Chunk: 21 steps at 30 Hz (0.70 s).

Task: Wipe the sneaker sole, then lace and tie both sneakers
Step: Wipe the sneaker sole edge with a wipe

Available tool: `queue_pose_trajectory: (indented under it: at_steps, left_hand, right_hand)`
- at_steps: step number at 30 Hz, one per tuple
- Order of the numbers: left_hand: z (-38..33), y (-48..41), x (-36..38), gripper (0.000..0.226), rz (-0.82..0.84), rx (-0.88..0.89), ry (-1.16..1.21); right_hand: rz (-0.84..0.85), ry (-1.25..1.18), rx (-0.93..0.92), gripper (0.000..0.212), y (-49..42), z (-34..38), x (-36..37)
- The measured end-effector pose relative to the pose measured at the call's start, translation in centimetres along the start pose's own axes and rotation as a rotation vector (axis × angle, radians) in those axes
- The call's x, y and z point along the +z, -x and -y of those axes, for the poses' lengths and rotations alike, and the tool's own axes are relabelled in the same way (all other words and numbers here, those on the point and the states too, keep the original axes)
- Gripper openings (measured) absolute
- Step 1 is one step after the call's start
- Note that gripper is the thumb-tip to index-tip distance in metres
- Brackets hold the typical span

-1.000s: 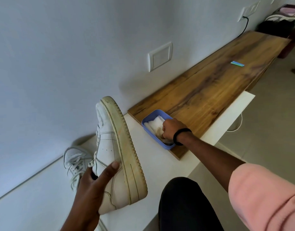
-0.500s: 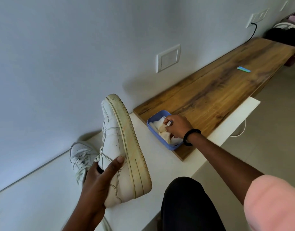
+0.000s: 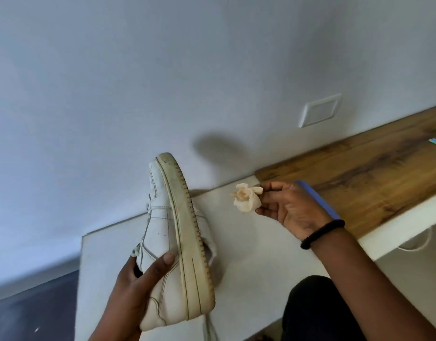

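At lower centre of the frame, the left hand [image 3: 135, 289] grips a white sneaker [image 3: 157, 232] by its side, its yellowed sole [image 3: 187, 242] running top to bottom and facing right. To its right, not touching, the right hand [image 3: 293, 207] pinches a crumpled wipe [image 3: 246, 199], level with the sole's upper half.

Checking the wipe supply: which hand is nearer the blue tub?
Right. The right hand, pinching a wipe, sits just in front of the blue tub; the left hand grips the sneaker, farther off.
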State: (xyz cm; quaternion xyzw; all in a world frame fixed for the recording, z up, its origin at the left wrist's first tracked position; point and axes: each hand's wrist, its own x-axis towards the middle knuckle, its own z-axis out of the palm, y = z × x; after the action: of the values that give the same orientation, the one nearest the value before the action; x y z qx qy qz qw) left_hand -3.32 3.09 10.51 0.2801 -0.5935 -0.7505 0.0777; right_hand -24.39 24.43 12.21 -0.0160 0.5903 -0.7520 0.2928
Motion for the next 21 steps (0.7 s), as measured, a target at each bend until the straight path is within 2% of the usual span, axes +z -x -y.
queue_pose_trajectory:
  at_steps: [3, 5, 7, 8, 10, 13, 16, 18, 19, 21]
  left_hand:
    - [0.1, 1.8, -3.3, 0.078, -0.079, 0.007, 0.068]
    - [0.7, 2.7, -5.6, 0.089, -0.109, -0.007, 0.109]
    - [1.5, 3.5, -7.1, 0.096, -0.133, -0.031, 0.164]
    - [1.9, 3.8, -7.9, 0.091, -0.141, -0.04, 0.195]
    - [2.4, 4.0, -8.8, 0.072, -0.131, -0.056, 0.226]
    - [2.6, 3.7, -9.4, 0.055, -0.116, -0.085, 0.211]
    - [2.7, 3.2, -9.6, 0.047, -0.134, -0.101, 0.221]
    - [2.6, 2.8, -9.6, 0.046, -0.136, -0.108, 0.222]
    - [2.6, 2.6, -9.7, 0.047, -0.133, -0.109, 0.213]
    - [2.8, 2.4, -9.6, 0.05, -0.128, -0.106, 0.188]
  right_hand:
    - [0.197, -0.154, 0.068, 0.02, 2.0, -1.0, 4.6]
    - [0.366, -0.251, 0.113, 0.025, 3.4, -2.4, 7.4]
    - [0.492, -0.349, 0.17, 0.049, 4.4, -4.6, 9.1]
    - [0.538, -0.404, 0.204, 0.056, 4.7, -5.9, 9.8]
    - [0.64, -0.5, 0.242, 0.048, 5.3, -8.1, 11.2]
    - [0.577, -0.508, 0.199, 0.049, 4.9, -10.3, 11.4]
    - [0.547, -0.48, 0.318, 0.037, 5.4, -10.9, 13.7]
    - [0.396, -0.396, 0.215, 0.058, 5.3, -11.2, 13.6]
    - [0.37, -0.343, 0.159, 0.062, 5.4, -11.2, 13.8]
    - [0.33, -0.236, 0.032, 0.048, 5.3, -11.2, 14.3]
